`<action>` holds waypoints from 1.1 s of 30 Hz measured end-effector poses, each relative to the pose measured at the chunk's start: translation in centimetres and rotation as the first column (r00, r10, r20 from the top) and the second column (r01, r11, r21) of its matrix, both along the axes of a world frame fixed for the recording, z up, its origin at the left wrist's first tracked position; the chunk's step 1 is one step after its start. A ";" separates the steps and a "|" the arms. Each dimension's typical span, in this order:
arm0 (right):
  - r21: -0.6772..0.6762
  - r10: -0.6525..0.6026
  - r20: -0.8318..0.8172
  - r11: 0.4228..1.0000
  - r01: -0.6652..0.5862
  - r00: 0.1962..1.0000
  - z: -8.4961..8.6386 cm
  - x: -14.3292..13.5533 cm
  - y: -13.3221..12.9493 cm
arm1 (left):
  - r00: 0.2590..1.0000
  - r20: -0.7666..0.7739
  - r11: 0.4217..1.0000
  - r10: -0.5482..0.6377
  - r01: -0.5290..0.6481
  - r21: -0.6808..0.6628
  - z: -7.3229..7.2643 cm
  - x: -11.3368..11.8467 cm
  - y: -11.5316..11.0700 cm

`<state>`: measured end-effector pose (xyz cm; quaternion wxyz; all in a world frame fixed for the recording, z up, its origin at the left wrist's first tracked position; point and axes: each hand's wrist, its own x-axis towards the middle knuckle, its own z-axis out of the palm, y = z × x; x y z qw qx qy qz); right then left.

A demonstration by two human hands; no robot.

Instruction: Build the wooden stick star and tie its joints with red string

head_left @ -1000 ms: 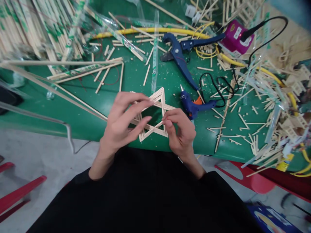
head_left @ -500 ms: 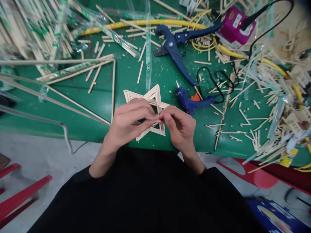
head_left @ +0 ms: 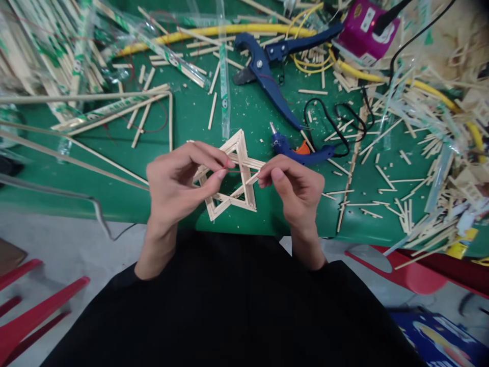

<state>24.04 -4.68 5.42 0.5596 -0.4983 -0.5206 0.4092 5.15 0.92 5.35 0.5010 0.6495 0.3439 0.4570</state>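
A thin red thread (head_left: 241, 172) stretches between my two hands, above a six-pointed star frame (head_left: 250, 196) built from pale wooden sticks. My left hand (head_left: 171, 183) pinches one end of the thread between thumb and fingertips, over the star's left side. With thumb and forefinger closed, my right hand (head_left: 298, 188) grips a short wooden stick (head_left: 251, 179) that points toward the star's middle. The thread runs to those fingertips too; how it meets the stick is hidden. The star lies flat on the green table, partly covered by both hands.
Just beyond my right hand lies a blue glue gun (head_left: 301, 152), with a blue pipe cutter (head_left: 263, 76) behind it. Loose sticks (head_left: 405, 214) litter the right side. A bent stick frame (head_left: 170, 122) and bagged sticks (head_left: 80, 61) are at left. A purple box (head_left: 367, 30) stands at the back.
My hands, close together half a second ago, have drawn apart, left hand to the left and right hand to the right. The red thread and short stick now show between them.
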 end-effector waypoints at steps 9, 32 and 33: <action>0.145 -0.026 0.266 0.989 -0.014 0.964 -0.1 1.0 0.0 | 0.984 -0.123 0.991 0.131 -0.129 0.027 1.0 0.8 -0.1; 0.159 -0.299 0.283 0.952 0.263 0.911 -1.8 2.5 -0.6 | 0.745 -0.666 0.844 -0.038 0.381 0.378 -1.0 -0.6 2.5; 0.161 -0.296 0.277 0.952 0.259 0.914 -1.9 2.5 -0.6 | 0.754 -0.656 0.840 -0.044 0.384 0.384 -1.1 -0.6 2.5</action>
